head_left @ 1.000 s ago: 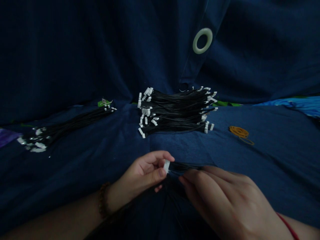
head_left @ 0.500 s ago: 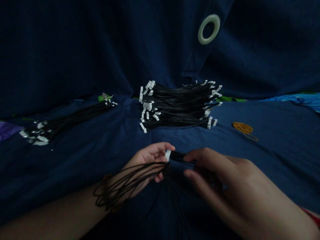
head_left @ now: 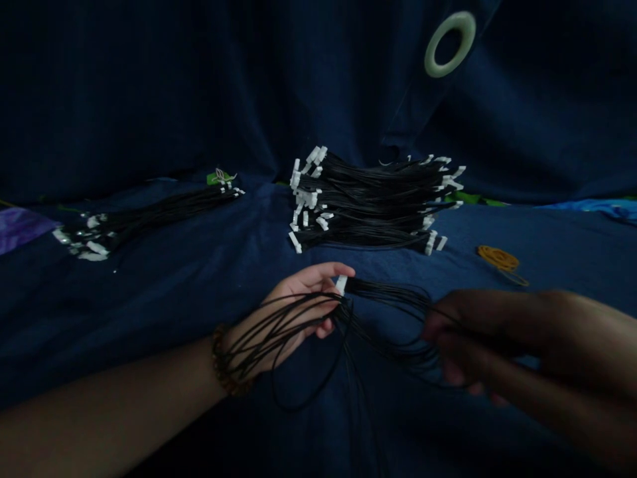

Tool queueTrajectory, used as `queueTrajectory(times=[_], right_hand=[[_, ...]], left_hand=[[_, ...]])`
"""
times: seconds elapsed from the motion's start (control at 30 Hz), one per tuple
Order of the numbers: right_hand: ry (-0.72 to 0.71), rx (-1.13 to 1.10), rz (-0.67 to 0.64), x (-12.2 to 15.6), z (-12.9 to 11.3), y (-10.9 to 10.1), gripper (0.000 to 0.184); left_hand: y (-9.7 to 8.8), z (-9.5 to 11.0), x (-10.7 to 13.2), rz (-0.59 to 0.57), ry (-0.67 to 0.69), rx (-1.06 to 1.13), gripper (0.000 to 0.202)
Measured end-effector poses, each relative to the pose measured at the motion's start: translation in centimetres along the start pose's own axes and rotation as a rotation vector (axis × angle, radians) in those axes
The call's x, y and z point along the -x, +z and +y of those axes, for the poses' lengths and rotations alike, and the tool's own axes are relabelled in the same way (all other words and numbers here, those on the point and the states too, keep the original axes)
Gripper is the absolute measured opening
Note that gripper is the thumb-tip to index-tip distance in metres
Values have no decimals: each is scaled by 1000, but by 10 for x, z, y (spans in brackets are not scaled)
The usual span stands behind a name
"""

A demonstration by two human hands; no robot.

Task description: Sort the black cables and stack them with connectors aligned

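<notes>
Between the thumb and fingers of my left hand (head_left: 303, 299) a white connector (head_left: 341, 285) is pinched, with thin black wires (head_left: 383, 290) running out of it to the right. Several of these wires loop back over the left palm and wrist, and others hang down below. My right hand (head_left: 497, 338), slightly blurred, is closed on a black wire at the right, its thumb against the bent fingers. The wire bundle sags in the gap between both hands. How many wires the right fingers hold is hidden.
A stack of black cables with white connectors (head_left: 373, 199) lies behind my hands. Another black cable bundle (head_left: 154, 209) lies at the left. Orange rubber bands (head_left: 497, 257) sit at the right. Dark blue cloth (head_left: 174, 312) covers the surface; a curtain with a ring (head_left: 450, 44) hangs behind.
My right hand has moved right, away from the connector, drawing a wire along. A wire loop now hangs below my left hand, which still pinches the connector. The view has shifted slightly.
</notes>
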State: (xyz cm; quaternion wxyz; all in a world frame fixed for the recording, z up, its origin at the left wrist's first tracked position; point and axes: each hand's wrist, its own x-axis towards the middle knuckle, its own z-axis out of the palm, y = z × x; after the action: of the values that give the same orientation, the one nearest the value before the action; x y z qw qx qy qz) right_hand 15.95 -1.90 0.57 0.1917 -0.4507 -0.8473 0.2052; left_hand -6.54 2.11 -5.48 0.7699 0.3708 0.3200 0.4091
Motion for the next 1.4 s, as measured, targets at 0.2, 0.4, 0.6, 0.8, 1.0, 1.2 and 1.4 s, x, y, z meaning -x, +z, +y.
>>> queueTrajectory(times=[0.2, 0.4, 0.6, 0.8, 1.0, 1.2, 1.4], right_hand=[[145, -686, -17, -13, -7, 1, 16], [227, -1069, -153, -19, -6, 2, 20], [276, -1250, -146, -21, -10, 2, 25], [273, -1356, -161, -21, -11, 3, 32], [261, -1347, -156, -16, -12, 7, 33], [257, -1291, -208, -6, -20, 15, 28], [530, -1231, -272, -7, -25, 17, 13]], left_hand=[[-3, -2, -2, -29, 31, 6, 37], [-1, 0, 3, -61, 51, 1, 30], [-2, 1, 5, -63, 52, -48, 35], [-2, 1, 4, -91, 54, -43, 34], [0, 4, 6, -81, 34, -63, 35], [1, 3, 4, -48, 13, -30, 39], [0, 2, 4, -99, -26, -31, 40]])
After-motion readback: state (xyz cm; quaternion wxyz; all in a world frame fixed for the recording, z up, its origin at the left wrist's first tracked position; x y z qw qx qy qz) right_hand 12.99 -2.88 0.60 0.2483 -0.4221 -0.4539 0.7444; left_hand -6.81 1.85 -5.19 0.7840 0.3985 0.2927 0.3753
